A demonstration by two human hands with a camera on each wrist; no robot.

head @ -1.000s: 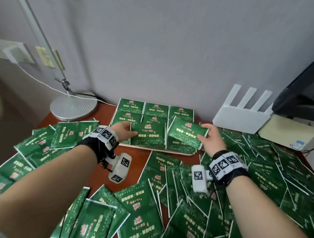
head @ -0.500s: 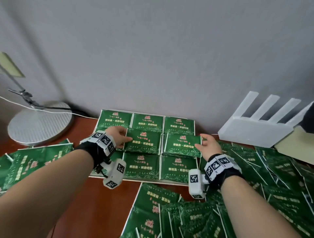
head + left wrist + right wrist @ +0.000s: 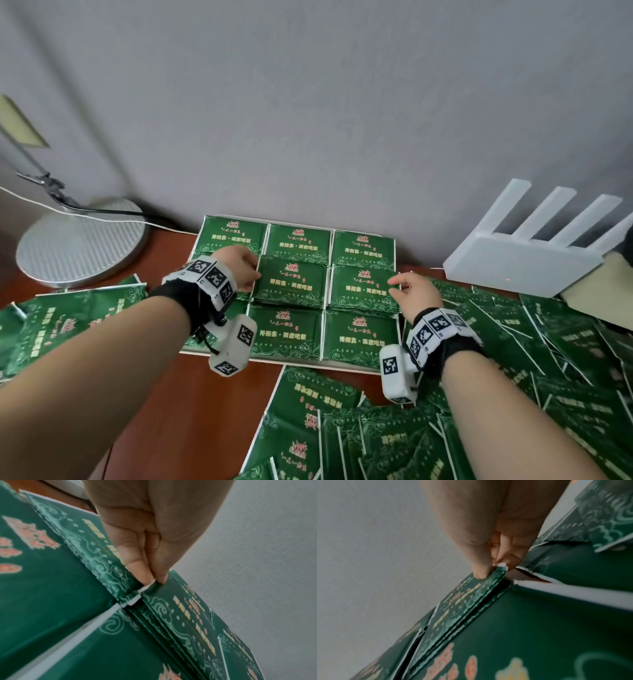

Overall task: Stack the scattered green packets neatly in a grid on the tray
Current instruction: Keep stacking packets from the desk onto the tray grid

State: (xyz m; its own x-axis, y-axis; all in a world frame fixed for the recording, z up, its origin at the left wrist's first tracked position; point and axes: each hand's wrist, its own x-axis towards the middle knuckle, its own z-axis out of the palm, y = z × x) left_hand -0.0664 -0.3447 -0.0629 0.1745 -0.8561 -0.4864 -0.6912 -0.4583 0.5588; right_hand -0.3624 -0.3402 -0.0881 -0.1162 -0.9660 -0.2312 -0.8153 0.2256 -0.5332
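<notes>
Over the tray (image 3: 342, 364), left hand (image 3: 236, 270) pinching centre packet (image 3: 291, 284), right hand (image 3: 416, 294) pinching right-middle packet (image 3: 359, 287)

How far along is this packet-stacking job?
The tray already shows a three-by-three grid of packet stacks. The left hand pinches the middle packet; the right hand pinches the middle-right packet. Many loose packets remain around it.

Nine stacks of green packets (image 3: 291, 286) fill the tray (image 3: 346, 364), three rows of three. Two hands reach in: left hand (image 3: 236, 270) and right hand (image 3: 416, 296). One lamp base (image 3: 80, 240) and one white router (image 3: 520, 260) with four antennas stand beyond the fingers.
</notes>
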